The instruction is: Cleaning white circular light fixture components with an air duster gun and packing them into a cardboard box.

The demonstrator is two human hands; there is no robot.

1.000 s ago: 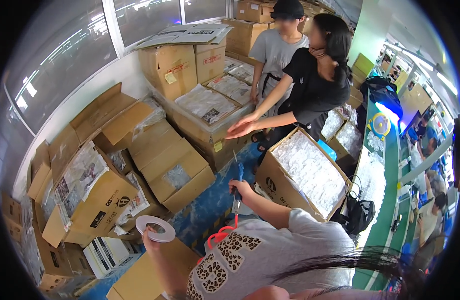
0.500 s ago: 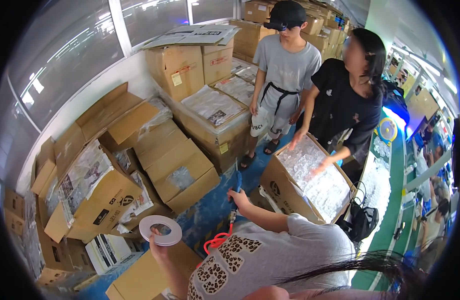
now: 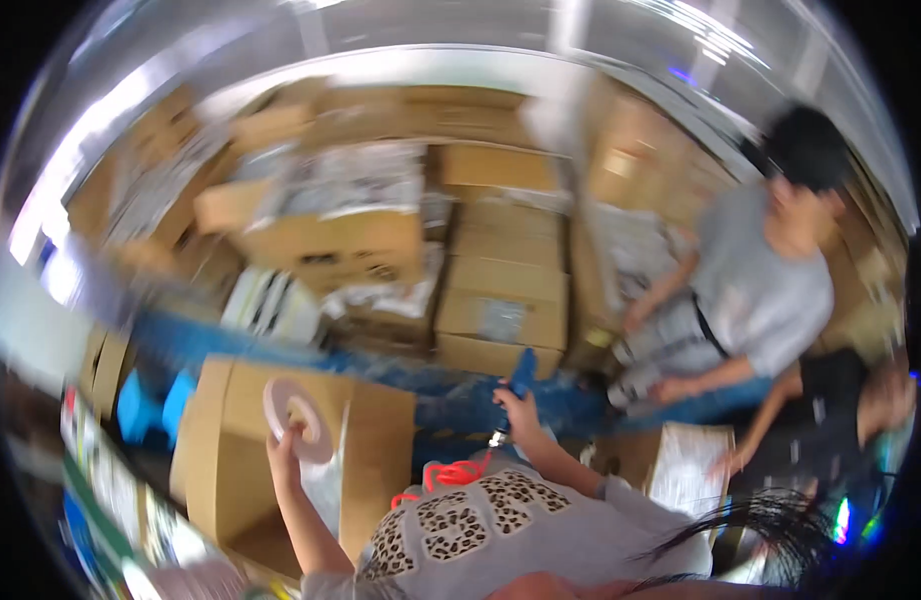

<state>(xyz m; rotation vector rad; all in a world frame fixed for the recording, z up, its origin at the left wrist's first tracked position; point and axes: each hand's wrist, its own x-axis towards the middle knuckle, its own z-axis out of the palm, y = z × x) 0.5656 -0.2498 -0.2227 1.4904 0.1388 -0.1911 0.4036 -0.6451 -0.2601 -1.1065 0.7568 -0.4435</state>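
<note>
My left hand (image 3: 287, 446) is closed on a flat, pale ring-shaped roll (image 3: 318, 442) that looks like tape, its fingers hooked through the hole. Beyond and under it stands an open cardboard box (image 3: 226, 425). In front of my body, my right hand (image 3: 521, 415) grips a blue air gun (image 3: 524, 372) by the handle, nozzle pointing away from me. From its metal fitting a red coiled hose (image 3: 453, 472) runs back against my grey shirt. The picture is smeared by motion, so finer detail is lost.
Across the blue floor (image 3: 461, 400) stand several cardboard boxes (image 3: 501, 280) with plastic sheeting. On the right are a person in grey (image 3: 766, 280) and another in black (image 3: 816, 435), beside a box of clear plastic pieces (image 3: 691, 465). A bright blue object (image 3: 141, 405) lies left.
My view has swung to the left, so the two people now appear at the right and the open box shows more fully. Both hands keep hold of the roll and the air gun.
</note>
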